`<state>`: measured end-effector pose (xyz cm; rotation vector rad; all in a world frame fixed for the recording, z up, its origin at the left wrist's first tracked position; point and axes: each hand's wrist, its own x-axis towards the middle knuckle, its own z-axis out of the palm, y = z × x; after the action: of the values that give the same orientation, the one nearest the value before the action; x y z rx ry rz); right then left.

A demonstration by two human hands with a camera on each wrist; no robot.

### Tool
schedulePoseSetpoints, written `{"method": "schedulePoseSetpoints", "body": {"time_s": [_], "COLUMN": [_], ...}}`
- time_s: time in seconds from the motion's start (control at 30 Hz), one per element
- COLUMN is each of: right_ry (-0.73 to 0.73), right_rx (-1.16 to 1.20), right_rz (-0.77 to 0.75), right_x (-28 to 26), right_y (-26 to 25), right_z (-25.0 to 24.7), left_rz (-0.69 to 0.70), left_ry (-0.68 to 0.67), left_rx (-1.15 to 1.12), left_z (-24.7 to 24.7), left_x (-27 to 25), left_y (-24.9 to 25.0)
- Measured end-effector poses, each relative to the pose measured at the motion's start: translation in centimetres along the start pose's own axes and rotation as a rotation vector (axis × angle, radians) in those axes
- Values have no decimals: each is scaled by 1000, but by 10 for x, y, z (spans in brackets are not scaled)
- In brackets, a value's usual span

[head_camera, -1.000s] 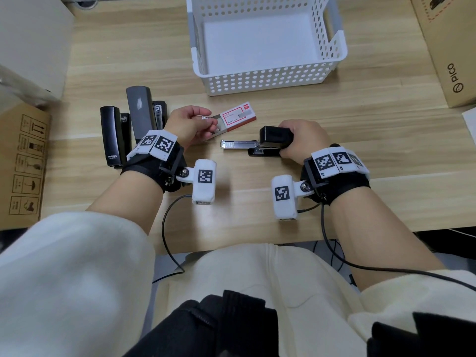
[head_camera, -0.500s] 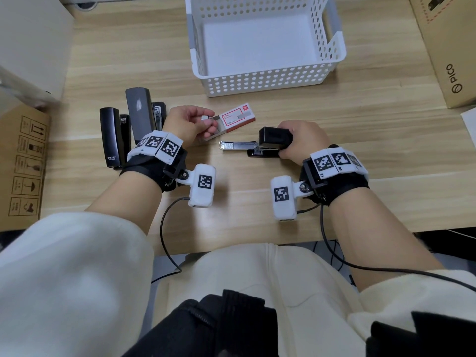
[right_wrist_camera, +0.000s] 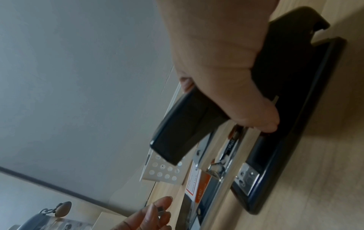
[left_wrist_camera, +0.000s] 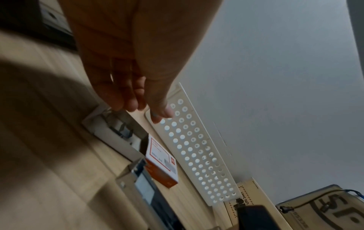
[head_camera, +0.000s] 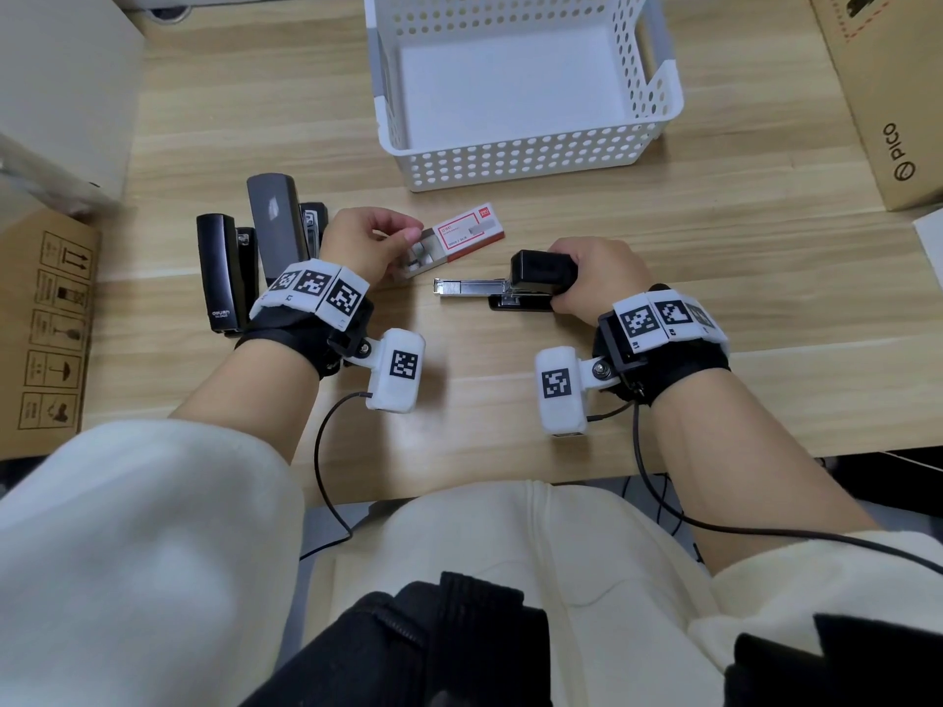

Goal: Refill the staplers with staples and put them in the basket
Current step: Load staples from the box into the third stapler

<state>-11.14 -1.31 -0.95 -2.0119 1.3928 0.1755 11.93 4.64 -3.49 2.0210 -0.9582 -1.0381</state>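
Observation:
On the wooden table, my right hand (head_camera: 571,278) (right_wrist_camera: 236,101) grips the raised black top of an opened stapler (head_camera: 536,267) (right_wrist_camera: 177,132). Its bare metal magazine (head_camera: 469,288) (right_wrist_camera: 222,171) points left. Just beyond lies a red and white staple box (head_camera: 472,232) (left_wrist_camera: 161,163) (right_wrist_camera: 199,186) with its tray (head_camera: 416,257) (left_wrist_camera: 118,129) slid out. My left hand (head_camera: 411,237) (left_wrist_camera: 141,109) (right_wrist_camera: 161,207) hovers over the tray, its fingertips pinching a small grey strip of staples (right_wrist_camera: 160,209). The white perforated basket (head_camera: 510,160) (left_wrist_camera: 197,152) stands empty behind.
Three more black staplers (head_camera: 224,273) (head_camera: 275,222) (head_camera: 314,222) lie side by side left of my left hand. A cardboard box (head_camera: 893,94) stands at the right edge and another (head_camera: 46,324) at the left. The table's front edge runs just below my wrists.
My left fingertips have drawn up and back a little from the box's tray. The right hand and the opened stapler have stayed in place.

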Motion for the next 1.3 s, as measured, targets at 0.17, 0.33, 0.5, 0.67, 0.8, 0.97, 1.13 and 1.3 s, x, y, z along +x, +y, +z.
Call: {"method": "schedulePoseSetpoints", "body": {"time_s": [0.17, 0.33, 0.5, 0.67, 0.8, 0.97, 1.13, 1.3], "right_ry": [-2, -1, 3, 1, -1, 2, 1, 11], "right_rx": [-4, 2, 4, 4, 4, -1, -5, -6], "right_rz": [1, -8, -2, -1, 0, 1, 2, 11], "right_x": [0, 0, 1, 1, 1, 1, 1, 3], "right_y": [0, 0, 1, 1, 0, 0, 0, 1], "right_z": [0, 0, 0, 1, 2, 1, 1, 3], "left_rz": [-15, -34, -86, -100, -91, -89, -82, -164], "left_ry": [-29, -75, -105, -76, -71, -87, -91, -145], "left_rx": [-31, -100, -205, -184, -185, -199, -283, -518], "left_z": [0, 0, 1, 1, -3, -6, -6, -6], "left_x": [4, 5, 3, 2, -2, -5, -10, -17], "left_y": [-3, -1, 5, 5, 3, 3, 4, 12]}}
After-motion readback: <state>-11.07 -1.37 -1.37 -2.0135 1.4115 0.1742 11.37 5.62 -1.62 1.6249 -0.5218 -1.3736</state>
